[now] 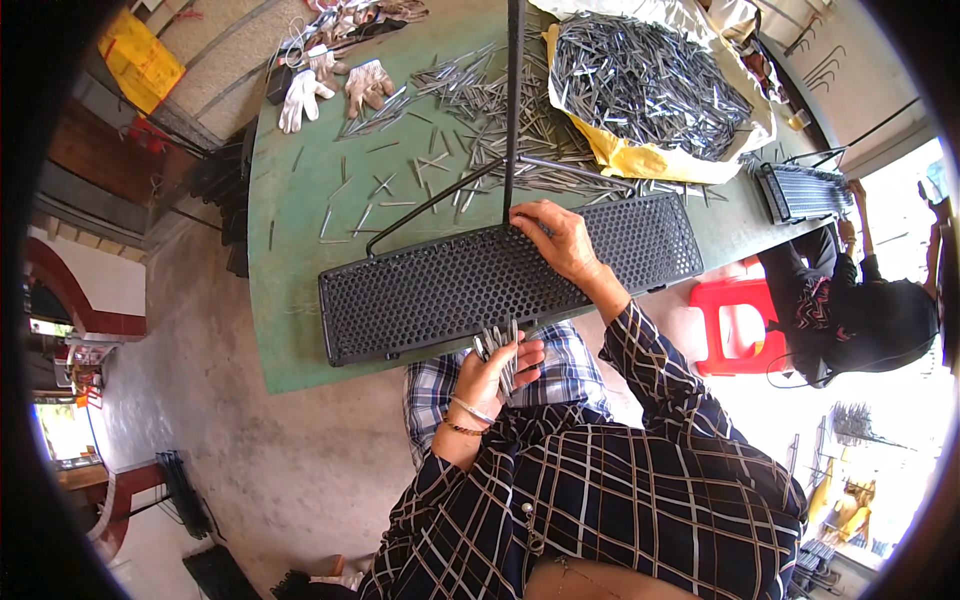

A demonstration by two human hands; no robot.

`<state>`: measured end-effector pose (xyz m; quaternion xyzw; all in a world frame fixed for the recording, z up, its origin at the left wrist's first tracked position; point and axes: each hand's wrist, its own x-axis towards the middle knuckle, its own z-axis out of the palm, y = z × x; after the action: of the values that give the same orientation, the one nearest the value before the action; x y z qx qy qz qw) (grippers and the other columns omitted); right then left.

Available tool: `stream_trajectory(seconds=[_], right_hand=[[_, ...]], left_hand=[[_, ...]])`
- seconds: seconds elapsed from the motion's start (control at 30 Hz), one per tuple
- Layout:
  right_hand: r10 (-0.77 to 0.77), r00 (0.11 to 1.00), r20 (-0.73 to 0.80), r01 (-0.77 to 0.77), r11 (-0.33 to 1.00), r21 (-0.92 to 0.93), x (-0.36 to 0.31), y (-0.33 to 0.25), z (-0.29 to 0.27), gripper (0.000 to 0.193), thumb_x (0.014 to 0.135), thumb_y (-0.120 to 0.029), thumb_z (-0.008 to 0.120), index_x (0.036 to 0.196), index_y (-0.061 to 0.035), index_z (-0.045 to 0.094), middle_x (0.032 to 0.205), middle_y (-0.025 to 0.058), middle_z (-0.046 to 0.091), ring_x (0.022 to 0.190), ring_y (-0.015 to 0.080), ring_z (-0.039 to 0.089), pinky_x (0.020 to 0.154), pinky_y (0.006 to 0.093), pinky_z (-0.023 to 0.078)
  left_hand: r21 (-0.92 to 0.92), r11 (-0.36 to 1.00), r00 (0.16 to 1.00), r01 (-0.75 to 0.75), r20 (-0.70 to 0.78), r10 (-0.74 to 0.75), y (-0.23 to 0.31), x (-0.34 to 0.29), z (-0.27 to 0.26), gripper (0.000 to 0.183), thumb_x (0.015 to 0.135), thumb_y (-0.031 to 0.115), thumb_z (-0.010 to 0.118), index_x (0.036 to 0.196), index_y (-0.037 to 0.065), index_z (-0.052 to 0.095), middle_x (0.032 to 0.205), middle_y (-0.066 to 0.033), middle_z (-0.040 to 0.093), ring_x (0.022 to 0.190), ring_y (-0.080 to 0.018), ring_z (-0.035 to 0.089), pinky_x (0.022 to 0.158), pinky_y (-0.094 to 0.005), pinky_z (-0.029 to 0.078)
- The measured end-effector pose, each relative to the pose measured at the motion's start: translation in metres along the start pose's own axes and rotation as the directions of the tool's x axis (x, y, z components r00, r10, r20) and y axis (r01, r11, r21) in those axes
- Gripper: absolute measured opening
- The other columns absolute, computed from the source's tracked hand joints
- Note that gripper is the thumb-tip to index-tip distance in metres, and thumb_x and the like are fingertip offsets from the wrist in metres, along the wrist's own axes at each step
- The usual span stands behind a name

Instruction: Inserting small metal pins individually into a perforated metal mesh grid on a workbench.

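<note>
A long black perforated metal rack (420,297) lies slanted along the near edge of the table, a thin black post (514,100) and bent rods rising behind it. Just below the rack's near edge, my left hand (487,375) is closed around a bundle of thin silvery metal rods (497,345), their ends sticking up past the fingers. Over the rack's far half rests my right hand (560,242), its fingers bent and pressed together close to the foot of the post. What those fingertips pinch, if anything, is too small to tell.
Loose metal rods (480,95) are strewn over the green table (290,215). A large open sack (640,158) heaped with rods stands at the far right. Work gloves (368,88) lie far left. Rightward, another person (865,310) handles a similar rack (806,192) beside a red stool (712,325).
</note>
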<state>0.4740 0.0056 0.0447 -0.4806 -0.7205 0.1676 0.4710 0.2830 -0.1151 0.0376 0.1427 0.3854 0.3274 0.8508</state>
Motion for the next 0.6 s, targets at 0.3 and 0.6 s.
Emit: stream_trajectory(seconds=[0.3, 0.6], right_hand=[[0.008, 1.000, 0.016, -0.008, 1.000, -0.002, -0.002, 0.010, 0.007, 0.017, 0.079, -0.010, 0.065, 0.094, -0.0018, 0.063, 0.088, 0.0105, 0.064, 0.079, 0.0266, 0.062, 0.070, 0.0325, 0.049], [-0.045, 0.999, 0.012, 0.046, 0.994, -0.098, -0.002, 0.005, 0.006, 0.018, 0.078, -0.010, 0.065, 0.094, -0.0034, 0.063, 0.089, 0.0106, 0.065, 0.079, 0.0287, 0.061, 0.072, 0.0341, 0.048]], left_hand=[[0.038, 0.999, 0.999, 0.019, -0.026, -0.018, 0.003, -0.001, 0.005, 0.027, 0.089, 0.016, 0.053, 0.111, 0.000, 0.054, 0.104, -0.0173, 0.062, 0.090, -0.0227, 0.063, 0.070, -0.0311, 0.055], [0.056, 0.998, 0.999, 0.032, -0.019, -0.031, 0.003, 0.001, 0.006, 0.028, 0.088, 0.015, 0.053, 0.112, 0.001, 0.054, 0.103, -0.0156, 0.063, 0.089, -0.0209, 0.064, 0.068, -0.0302, 0.054]])
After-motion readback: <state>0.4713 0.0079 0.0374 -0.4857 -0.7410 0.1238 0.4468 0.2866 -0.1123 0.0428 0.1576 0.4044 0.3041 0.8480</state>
